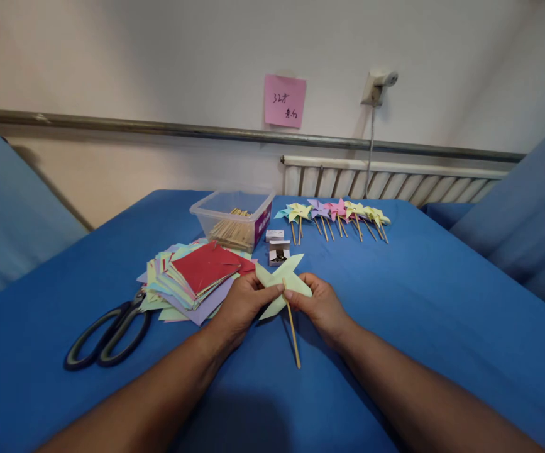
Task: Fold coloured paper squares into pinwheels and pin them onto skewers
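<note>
Between my two hands is a pale green paper pinwheel [287,272], its back turned to me. A thin wooden stick [293,333] lies against its centre and slants down toward me. My left hand [246,299] is closed on the pinwheel's left side, thumb tip at the top of the stick. On the right side my right hand [322,305] grips the paper, its thumb pressed beside the same spot. The fingers behind the paper are hidden. Just beyond the pinwheel stands a small open box [279,260] with tiny dark pieces in it.
Left of my hands lie a pile of coloured paper squares [203,267] and large black-handled scissors [112,330]. A clear plastic tub [201,211] of wooden sticks stands behind. Several finished pinwheels [319,209] lie at the back of the blue-covered table [432,302], near a second small box [275,235].
</note>
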Available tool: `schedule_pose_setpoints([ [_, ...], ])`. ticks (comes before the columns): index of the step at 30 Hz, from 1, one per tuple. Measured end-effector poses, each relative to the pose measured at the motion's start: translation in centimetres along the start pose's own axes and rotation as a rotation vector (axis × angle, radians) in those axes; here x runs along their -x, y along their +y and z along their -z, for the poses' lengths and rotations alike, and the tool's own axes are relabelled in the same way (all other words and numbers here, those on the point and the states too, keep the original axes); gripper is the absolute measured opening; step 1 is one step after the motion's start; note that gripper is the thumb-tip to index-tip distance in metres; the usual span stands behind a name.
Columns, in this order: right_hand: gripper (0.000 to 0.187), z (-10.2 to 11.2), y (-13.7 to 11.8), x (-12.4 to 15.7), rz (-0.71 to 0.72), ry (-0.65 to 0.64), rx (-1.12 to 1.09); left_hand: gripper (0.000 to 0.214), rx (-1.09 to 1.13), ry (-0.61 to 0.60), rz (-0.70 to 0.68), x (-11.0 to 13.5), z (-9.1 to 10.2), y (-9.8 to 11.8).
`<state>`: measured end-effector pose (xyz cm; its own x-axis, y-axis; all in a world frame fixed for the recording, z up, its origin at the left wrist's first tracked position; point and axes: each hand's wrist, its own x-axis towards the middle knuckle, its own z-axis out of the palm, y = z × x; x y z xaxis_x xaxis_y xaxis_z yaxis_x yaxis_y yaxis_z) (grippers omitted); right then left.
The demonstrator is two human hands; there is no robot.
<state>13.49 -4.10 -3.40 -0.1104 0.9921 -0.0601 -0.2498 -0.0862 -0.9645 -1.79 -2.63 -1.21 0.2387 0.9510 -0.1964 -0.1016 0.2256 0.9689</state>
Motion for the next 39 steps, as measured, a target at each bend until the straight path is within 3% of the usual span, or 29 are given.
schedule_pose_setpoints([
  [13,0.031,0.1,0.2,0.0,0.006,-0.012,0.023,0.028,0.033,-0.041,0.04,0.1,-0.2,0.3],
  [18,0.029,0.1,0.2,0.2,-0.004,-0.005,-0.07,0.024,0.146,-0.056,0.005,0.1,0.1,0.4],
  [23,0.032,0.1,-0.7,0.6,-0.063,-0.143,-0.348,0.024,0.264,-0.007,-0.061,0.1,0.6,1.1],
  [31,0.041,0.4,-1.6,1.3,-0.226,-0.421,-0.53,0.045,0.128,-0.22,-0.129,1.2,0.6,2.3],
  [39,0.047,0.4,-1.5,1.3,-0.328,-0.522,-0.55,0.012,-0.125,-0.244,-0.193,1.6,0.5,2.4],
])
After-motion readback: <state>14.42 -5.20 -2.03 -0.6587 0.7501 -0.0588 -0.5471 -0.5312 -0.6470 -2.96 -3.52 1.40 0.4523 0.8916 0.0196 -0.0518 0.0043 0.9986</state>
